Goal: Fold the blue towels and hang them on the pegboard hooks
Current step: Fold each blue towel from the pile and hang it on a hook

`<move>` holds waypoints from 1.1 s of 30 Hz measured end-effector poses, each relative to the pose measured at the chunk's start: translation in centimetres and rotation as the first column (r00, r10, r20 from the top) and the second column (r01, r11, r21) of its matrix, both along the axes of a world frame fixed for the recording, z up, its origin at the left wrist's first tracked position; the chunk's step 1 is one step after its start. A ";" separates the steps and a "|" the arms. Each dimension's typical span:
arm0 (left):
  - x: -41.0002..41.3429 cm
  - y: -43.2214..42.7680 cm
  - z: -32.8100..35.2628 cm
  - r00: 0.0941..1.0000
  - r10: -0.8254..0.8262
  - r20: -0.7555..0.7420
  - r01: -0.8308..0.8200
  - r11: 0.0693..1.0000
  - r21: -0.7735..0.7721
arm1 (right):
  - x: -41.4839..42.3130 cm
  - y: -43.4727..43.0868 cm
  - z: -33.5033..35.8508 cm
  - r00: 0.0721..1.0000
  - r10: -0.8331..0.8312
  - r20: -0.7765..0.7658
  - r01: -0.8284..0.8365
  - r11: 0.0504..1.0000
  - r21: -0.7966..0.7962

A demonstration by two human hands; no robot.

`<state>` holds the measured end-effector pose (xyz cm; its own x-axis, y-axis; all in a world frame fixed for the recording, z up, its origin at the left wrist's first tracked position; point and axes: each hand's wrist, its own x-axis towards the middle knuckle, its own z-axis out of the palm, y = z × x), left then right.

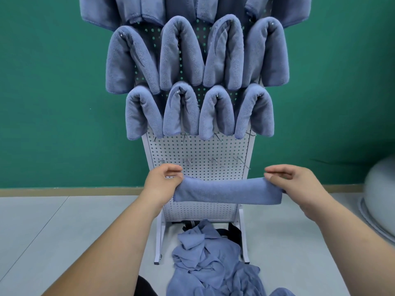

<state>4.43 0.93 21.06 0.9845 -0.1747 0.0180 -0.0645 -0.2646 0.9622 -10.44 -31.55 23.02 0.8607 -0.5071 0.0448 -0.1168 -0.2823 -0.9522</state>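
Crumpled blue towels [213, 263] heaped at six o'clock, both forearms stretched forward, left hand [162, 182] and right hand [299, 182] each pinching one end of a folded blue towel [227, 192], held level before the white pegboard [201, 150], hung towels [181, 54] at twelve o'clock.

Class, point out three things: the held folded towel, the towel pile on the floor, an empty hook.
folded towel [227, 192], head view, middle of its front face.
towel pile [213, 263], head view, centre of the heap.
empty hook [188, 163], head view, its wire.

No readable text, label, brand, number or sign shows on anything here.
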 end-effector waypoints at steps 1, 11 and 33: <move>-0.1 0.1 0.0 0.999 -0.043 0.012 0.042 0.998 0.040 | -0.2 0.0 0.1 0.999 0.049 -0.021 -0.050 0.998 -0.046; -0.4 -0.5 0.3 0.967 -0.211 0.145 0.114 0.863 0.493 | -0.3 0.9 0.7 0.974 -0.114 -0.196 -0.016 0.828 -0.561; -0.1 -0.2 0.0 0.979 -0.021 0.204 -0.098 0.825 0.557 | 0.1 -0.5 -1.2 0.975 0.073 -0.209 -0.089 0.994 -0.067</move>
